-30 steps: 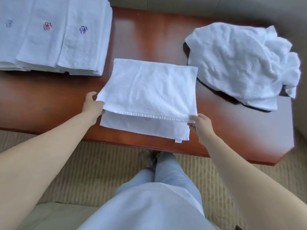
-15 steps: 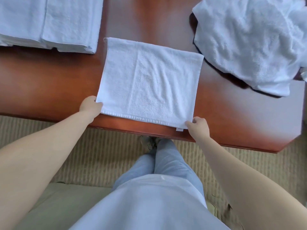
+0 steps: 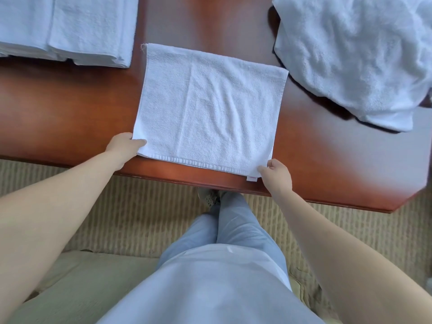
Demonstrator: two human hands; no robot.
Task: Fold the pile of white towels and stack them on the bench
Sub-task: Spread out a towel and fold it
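Note:
A white towel (image 3: 208,108), folded in half, lies flat on the red-brown wooden bench (image 3: 70,108), its doubled edges near the front rim. My left hand (image 3: 124,146) pinches its near left corner, thumb on top. My right hand (image 3: 275,175) pinches the near right corner, beside a small label. A stack of folded white towels (image 3: 70,29) sits at the far left. A loose pile of unfolded white towels (image 3: 355,54) lies at the far right.
The bench's front edge runs just below the towel, and its right end has a cut corner (image 3: 406,197). Beige striped carpet (image 3: 131,213) lies underneath. My legs in light blue trousers (image 3: 217,265) and a cushion edge (image 3: 77,277) fill the foreground.
Both hands pulled the towel's top layer toward me until its edge met the lower layer's edge near the bench front. The view has tilted down.

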